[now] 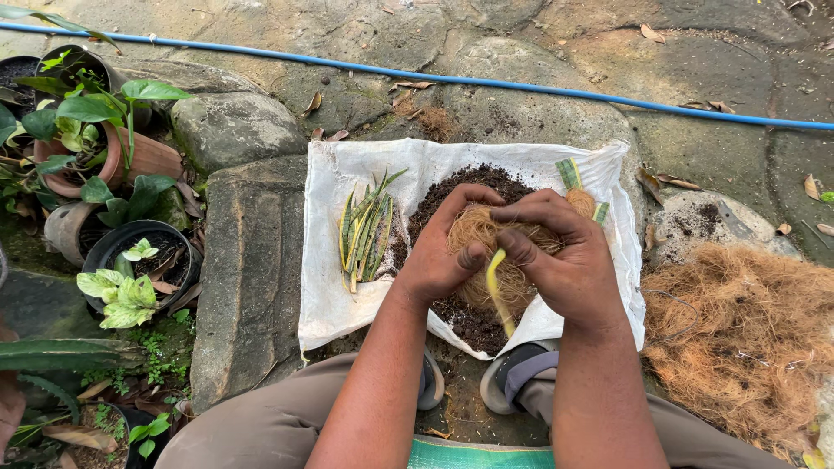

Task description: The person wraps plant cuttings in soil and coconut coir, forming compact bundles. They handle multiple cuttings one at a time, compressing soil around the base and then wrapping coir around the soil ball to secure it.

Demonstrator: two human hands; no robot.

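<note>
Both hands (fingers closed) around fibre ball, mid-sack.

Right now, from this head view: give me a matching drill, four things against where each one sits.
Things:
1. blue hose
2. cut leaves
3. loose fibre heap
4. fibre ball

Places:
A. on the white sack's left part
B. between both hands
C. across the stone at the top
D. on the ground at the right

Pairs: 1-C, 2-A, 3-D, 4-B
</note>
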